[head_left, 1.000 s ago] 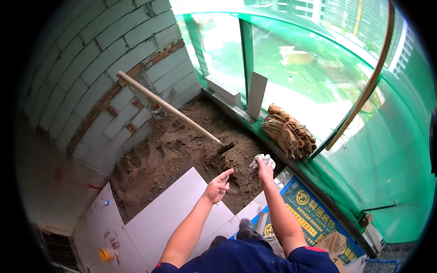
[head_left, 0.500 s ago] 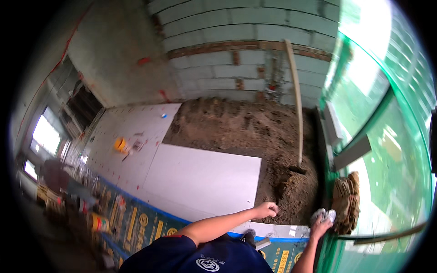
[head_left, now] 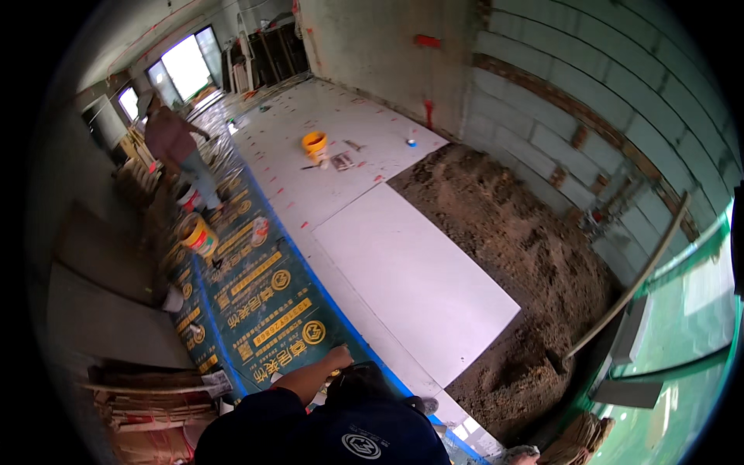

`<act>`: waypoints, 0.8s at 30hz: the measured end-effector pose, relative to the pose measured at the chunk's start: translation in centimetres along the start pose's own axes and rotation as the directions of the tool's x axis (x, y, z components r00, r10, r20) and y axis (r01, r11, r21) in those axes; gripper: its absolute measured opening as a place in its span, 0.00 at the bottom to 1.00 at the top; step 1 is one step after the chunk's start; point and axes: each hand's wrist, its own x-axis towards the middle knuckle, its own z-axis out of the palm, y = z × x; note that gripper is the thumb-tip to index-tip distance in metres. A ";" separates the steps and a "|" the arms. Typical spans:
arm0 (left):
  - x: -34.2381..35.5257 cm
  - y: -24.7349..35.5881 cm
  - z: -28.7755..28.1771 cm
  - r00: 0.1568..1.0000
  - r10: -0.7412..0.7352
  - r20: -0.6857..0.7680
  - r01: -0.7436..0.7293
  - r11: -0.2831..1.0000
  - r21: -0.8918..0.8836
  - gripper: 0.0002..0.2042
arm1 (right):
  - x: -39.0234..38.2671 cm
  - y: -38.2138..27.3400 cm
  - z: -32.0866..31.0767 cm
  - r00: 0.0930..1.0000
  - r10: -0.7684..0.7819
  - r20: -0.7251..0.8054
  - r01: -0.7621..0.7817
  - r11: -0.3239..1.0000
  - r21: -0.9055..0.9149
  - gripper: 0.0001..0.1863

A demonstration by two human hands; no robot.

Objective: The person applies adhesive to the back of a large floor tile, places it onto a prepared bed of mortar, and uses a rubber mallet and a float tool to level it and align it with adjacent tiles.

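My left hand (head_left: pixel 339 357) is out over the green protective floor sheet (head_left: pixel 256 310), just left of the blue tape line. Its fingers are curled; whether anything is in them is hidden. At the lower right edge, my right hand (head_left: pixel 527 459) is mostly cut off, closed on a crumpled whitish cloth (head_left: pixel 521 449). Beside that hand stands a brown bundle of folded sacks (head_left: pixel 580 438). A large white floor tile (head_left: pixel 418 271) lies in front of me, bordering a bed of brown loose mortar (head_left: pixel 511 232).
A person (head_left: pixel 174 147) stands at the left near buckets (head_left: pixel 198 235). On the laid tiles are a yellow bucket (head_left: pixel 315 145) and small tools. A long wooden handle (head_left: pixel 635 298) leans at the block wall (head_left: pixel 535 116). Green netting (head_left: pixel 674 341) hangs at right.
My view has swung left, bringing the far room and the person into clearer sight. My left hand has moved from above the mortar to over the green sheet; my right has slipped toward the lower edge.
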 end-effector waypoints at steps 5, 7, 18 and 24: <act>-0.6 -7.1 -0.9 0.999 -0.032 -0.043 0.020 0.965 -0.260 0.17 | -3.3 -19.2 2.8 0.968 -0.252 -0.011 0.123 0.432 0.894 0.15; 0.4 -8.8 -2.1 0.992 -0.012 -0.122 -0.041 0.907 -0.419 0.19 | -6.9 -29.7 2.2 0.915 -0.389 0.110 0.110 0.501 0.859 0.20; -1.8 -23.0 -13.0 0.990 -0.067 0.120 0.067 -0.529 -0.846 0.18 | -44.8 -72.0 -5.6 -0.331 -0.916 0.226 0.564 0.000 0.826 0.22; -7.3 -34.1 -18.5 0.815 -0.577 -0.063 -0.355 -0.410 -0.840 0.26 | -54.2 -77.7 -7.1 -0.576 -0.808 0.126 0.448 -0.183 0.875 0.31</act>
